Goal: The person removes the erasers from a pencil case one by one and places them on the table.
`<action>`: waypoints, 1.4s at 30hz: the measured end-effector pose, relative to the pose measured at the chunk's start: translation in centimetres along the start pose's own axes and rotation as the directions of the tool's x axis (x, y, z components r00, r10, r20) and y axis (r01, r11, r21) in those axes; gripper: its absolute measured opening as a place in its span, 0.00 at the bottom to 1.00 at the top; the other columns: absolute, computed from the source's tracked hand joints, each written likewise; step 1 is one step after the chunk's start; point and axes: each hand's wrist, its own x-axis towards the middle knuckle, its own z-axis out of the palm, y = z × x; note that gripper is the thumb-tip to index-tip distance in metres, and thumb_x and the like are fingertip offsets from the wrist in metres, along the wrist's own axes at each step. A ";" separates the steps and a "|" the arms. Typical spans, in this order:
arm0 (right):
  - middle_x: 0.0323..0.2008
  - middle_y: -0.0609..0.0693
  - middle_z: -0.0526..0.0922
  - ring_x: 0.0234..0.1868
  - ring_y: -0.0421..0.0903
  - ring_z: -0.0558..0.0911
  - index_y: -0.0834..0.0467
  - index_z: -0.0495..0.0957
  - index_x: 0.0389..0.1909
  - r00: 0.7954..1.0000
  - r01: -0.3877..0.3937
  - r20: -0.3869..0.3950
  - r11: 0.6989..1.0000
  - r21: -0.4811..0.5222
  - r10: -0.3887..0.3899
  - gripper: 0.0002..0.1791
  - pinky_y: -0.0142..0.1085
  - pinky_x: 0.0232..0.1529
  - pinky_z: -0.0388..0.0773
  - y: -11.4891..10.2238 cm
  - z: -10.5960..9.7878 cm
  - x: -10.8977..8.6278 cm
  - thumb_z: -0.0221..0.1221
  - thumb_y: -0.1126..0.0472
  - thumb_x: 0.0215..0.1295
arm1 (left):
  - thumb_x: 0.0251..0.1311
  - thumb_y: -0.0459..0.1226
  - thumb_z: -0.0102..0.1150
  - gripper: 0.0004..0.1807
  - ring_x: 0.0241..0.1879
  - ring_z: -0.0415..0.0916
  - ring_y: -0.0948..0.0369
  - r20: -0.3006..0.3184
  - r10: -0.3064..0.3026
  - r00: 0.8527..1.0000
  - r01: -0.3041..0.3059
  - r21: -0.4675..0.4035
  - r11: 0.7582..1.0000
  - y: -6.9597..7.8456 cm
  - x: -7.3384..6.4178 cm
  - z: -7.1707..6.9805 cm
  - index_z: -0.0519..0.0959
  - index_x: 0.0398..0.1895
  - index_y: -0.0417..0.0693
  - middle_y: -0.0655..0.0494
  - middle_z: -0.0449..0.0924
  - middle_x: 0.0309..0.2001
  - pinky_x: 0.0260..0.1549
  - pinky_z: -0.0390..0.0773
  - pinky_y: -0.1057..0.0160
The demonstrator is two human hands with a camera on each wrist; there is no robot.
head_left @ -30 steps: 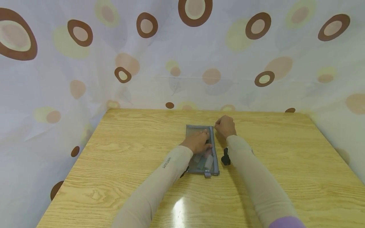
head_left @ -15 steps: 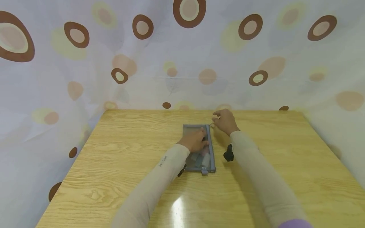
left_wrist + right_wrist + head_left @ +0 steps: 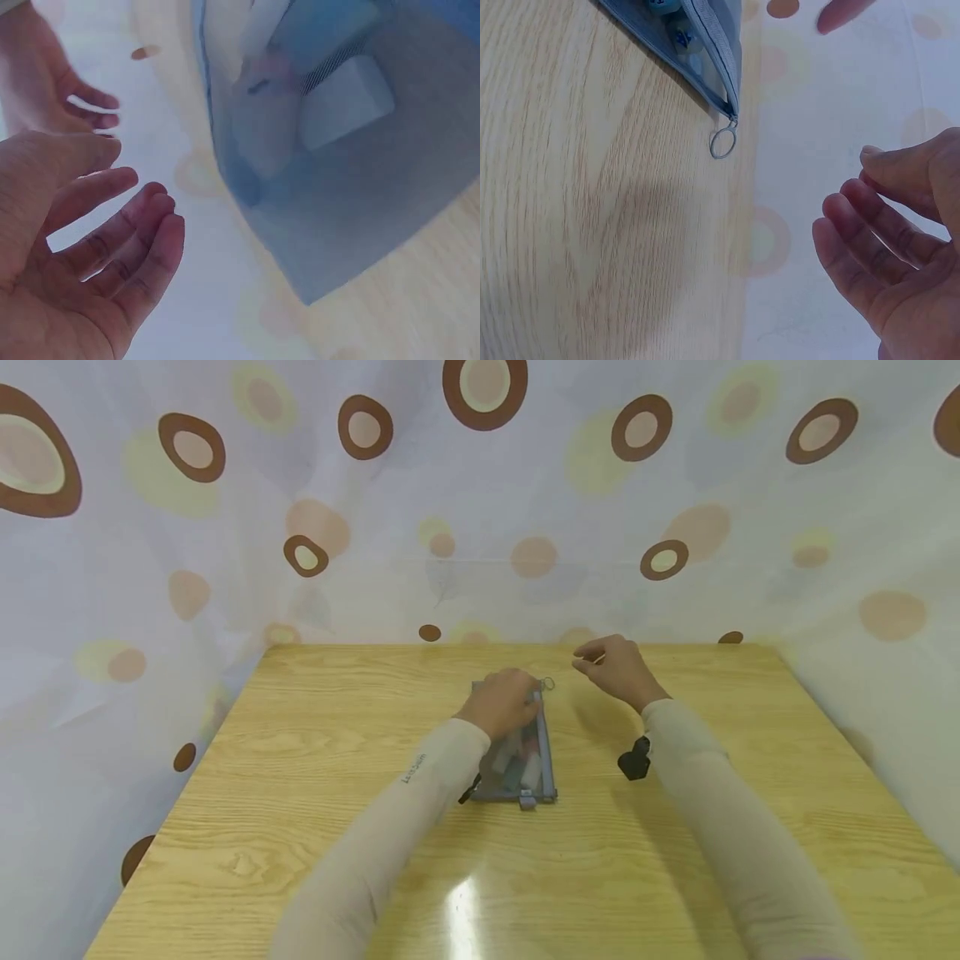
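Observation:
A grey-blue see-through zip pouch (image 3: 546,752) lies on the wooden table, several small things inside it, among them a white block (image 3: 349,101). At its far corner a metal ring (image 3: 723,142) hangs from the zipper end. My left hand (image 3: 498,703) is over the pouch's far half, hiding part of it. In the left wrist view its fingers (image 3: 154,270) are loosely bent and hold nothing, apart from the mesh. Right of the ring, my right hand (image 3: 618,670) is raised above the table, fingers relaxed and nothing between them.
The wood-grain table (image 3: 315,777) stretches out on both sides of the pouch. A white sheet with brown and yellow circles (image 3: 465,527) hangs behind its far edge and along the sides. A small black camera (image 3: 634,760) sits at my right wrist.
My right hand has let go of the zipper ring and moved up and to the right. My left hand, earlier resting on the pouch, has lifted and shifted toward its far end.

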 end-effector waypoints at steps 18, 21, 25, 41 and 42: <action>0.50 0.64 0.83 0.48 0.61 0.83 0.66 0.82 0.56 1.000 -0.006 0.014 1.000 -0.019 0.006 0.16 0.53 0.47 0.83 0.7 -0.4 -1.9 0.58 0.60 0.75 | 0.62 0.53 0.66 0.17 0.18 0.73 0.67 -0.061 -0.037 0.997 0.050 0.217 0.975 1.0 1.3 4.6 0.85 0.31 0.49 0.59 0.85 0.27 0.19 0.78 0.71; 0.50 0.64 0.83 0.47 0.61 0.83 0.65 0.82 0.56 1.000 -0.011 0.015 1.000 -0.022 0.012 0.16 0.53 0.47 0.83 0.8 -0.2 -2.1 0.59 0.60 0.75 | 0.60 0.53 0.68 0.17 0.15 0.70 0.68 -0.055 -0.058 0.997 0.069 0.221 0.973 1.0 1.6 5.1 0.84 0.27 0.50 0.62 0.80 0.20 0.14 0.73 0.72; 0.50 0.64 0.84 0.47 0.61 0.83 0.66 0.83 0.55 1.000 -0.005 0.012 1.000 -0.023 0.005 0.16 0.53 0.48 0.82 1.0 -0.2 -2.2 0.59 0.60 0.75 | 0.61 0.52 0.68 0.15 0.15 0.71 0.68 -0.041 -0.079 0.996 0.086 0.223 0.971 1.0 1.9 5.3 0.86 0.31 0.50 0.63 0.79 0.20 0.13 0.73 0.72; 0.50 0.65 0.84 0.45 0.59 0.84 0.67 0.84 0.53 0.998 0.032 0.048 0.999 -0.015 -0.031 0.15 0.52 0.44 0.84 1.1 0.5 -2.4 0.59 0.61 0.74 | 0.66 0.39 0.63 0.23 0.23 0.79 0.67 0.020 -0.119 0.993 0.121 -0.162 0.979 0.0 1.0 3.6 0.79 0.64 0.44 0.51 0.81 0.61 0.38 0.84 0.66; 0.50 0.65 0.84 0.44 0.59 0.85 0.67 0.83 0.54 0.998 0.030 0.057 0.999 -0.012 -0.029 0.15 0.52 0.44 0.84 1.1 0.6 -2.4 0.59 0.61 0.74 | 0.67 0.40 0.63 0.24 0.25 0.80 0.67 0.023 -0.131 0.991 0.133 -0.182 0.974 -0.1 0.8 3.5 0.78 0.64 0.44 0.51 0.80 0.62 0.43 0.84 0.64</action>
